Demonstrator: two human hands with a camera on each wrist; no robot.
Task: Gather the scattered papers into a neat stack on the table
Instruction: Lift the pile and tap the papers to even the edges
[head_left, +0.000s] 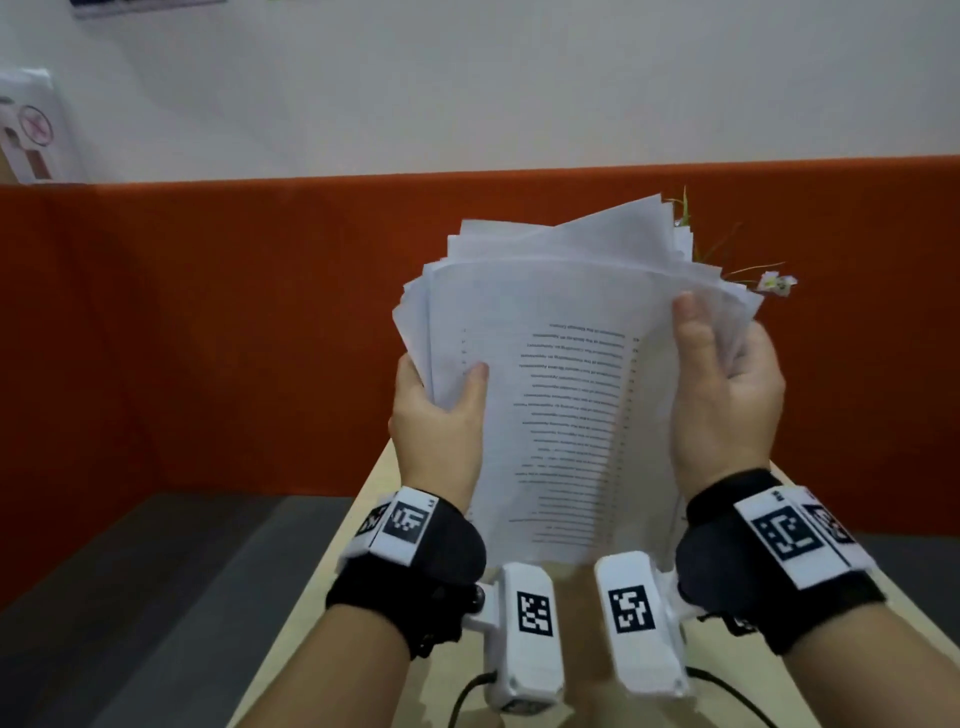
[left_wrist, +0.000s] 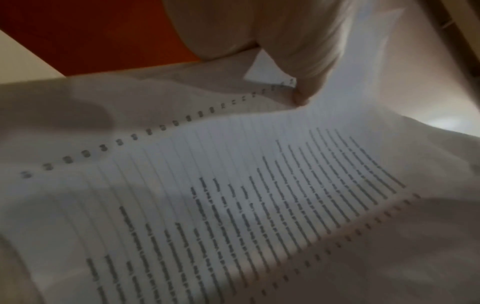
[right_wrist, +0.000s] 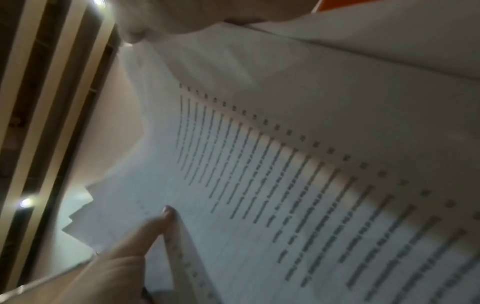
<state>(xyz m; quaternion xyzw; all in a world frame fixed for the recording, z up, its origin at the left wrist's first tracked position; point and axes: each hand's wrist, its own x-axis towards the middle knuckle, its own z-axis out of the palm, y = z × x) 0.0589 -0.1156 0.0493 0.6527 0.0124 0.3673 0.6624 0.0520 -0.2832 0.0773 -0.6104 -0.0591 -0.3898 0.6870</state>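
Papers (head_left: 561, 395) stand upright above the counter (head_left: 332, 582), edges uneven; left grip (head_left: 441, 421) clamps their left edge; right grip (head_left: 727, 395) clamps the right.

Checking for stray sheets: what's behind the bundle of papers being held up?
Behind the papers, thin green plant stems with a small white flower poke out, before the orange partition. The plant's base and any table there are hidden.

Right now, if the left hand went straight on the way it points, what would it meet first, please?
Probably the orange partition behind the table; the left hand already grips the papers, and depth is unclear.
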